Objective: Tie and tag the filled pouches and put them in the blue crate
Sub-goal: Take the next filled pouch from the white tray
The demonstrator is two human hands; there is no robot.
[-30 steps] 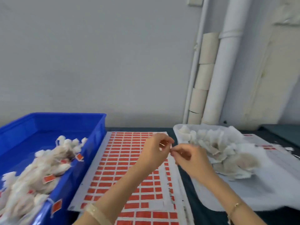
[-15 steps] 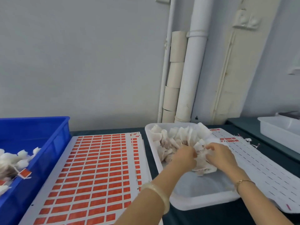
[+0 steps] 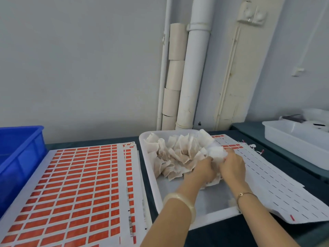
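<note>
Though crumpled, the white pouches (image 3: pixel 178 154) show brownish filling inside.

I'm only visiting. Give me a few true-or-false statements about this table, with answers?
1. Both the left hand and the right hand are in the white tray among the pouches. True.
2. The crate stands right of the tray. False: the blue crate is far left, beyond the red label sheet.
3. The sheet right of the tray is full of red labels. False: that right sheet keeps only a few, at its far end.
4. A pale bangle is on the left wrist. True.
</note>
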